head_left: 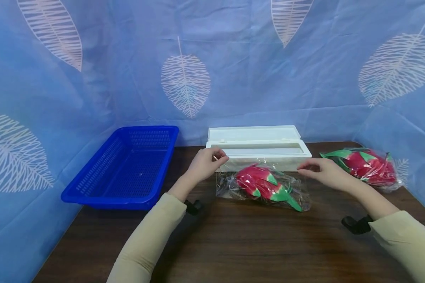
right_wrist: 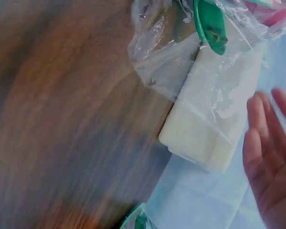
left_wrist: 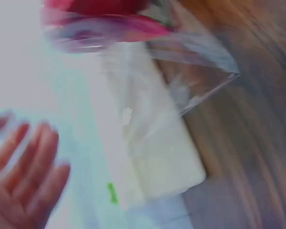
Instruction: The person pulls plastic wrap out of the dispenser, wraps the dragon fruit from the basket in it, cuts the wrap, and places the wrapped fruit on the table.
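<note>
The left hand (head_left: pixel 209 162) holds nothing, fingers loosely parted; the bagged dragon fruit (head_left: pixel 257 181) is between the hands, before the white box (head_left: pixel 287 161); the right hand (head_left: pixel 324 171) is likewise empty, loosely spread. Positioning the fruit seems in hand (my guess); next perhaps a two-sided pinch. Only the left wrist view shows a green patch (left_wrist: pixel 113 193)

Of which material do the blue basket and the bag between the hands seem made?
The blue basket looks like moulded plastic, slightly glossy, with uniform colour and regular openings. The bag seems thin clear plastic film, shiny: it shows creases and bright reflections.
</note>
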`<state>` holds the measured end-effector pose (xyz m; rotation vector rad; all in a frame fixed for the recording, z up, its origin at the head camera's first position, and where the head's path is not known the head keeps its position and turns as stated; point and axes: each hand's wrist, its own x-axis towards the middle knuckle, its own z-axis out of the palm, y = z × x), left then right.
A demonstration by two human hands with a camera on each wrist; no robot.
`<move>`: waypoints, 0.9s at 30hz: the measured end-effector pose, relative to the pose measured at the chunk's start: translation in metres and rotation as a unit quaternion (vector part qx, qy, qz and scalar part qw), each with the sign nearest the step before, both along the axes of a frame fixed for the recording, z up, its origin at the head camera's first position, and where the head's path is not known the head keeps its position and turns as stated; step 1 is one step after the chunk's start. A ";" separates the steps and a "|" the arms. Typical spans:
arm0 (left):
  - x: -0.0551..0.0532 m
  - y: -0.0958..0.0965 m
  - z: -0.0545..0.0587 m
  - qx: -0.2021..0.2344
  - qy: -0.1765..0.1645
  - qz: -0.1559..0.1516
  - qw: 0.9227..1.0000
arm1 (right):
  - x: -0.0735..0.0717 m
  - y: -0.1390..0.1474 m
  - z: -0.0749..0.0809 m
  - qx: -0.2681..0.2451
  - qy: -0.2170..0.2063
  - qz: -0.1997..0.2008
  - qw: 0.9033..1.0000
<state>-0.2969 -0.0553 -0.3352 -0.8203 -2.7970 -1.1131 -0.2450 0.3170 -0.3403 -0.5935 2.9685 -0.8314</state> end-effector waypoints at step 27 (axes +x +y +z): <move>0.004 0.012 -0.030 0.040 0.010 -0.173 0.984 | 0.005 -0.022 -0.024 0.007 0.056 0.055 0.997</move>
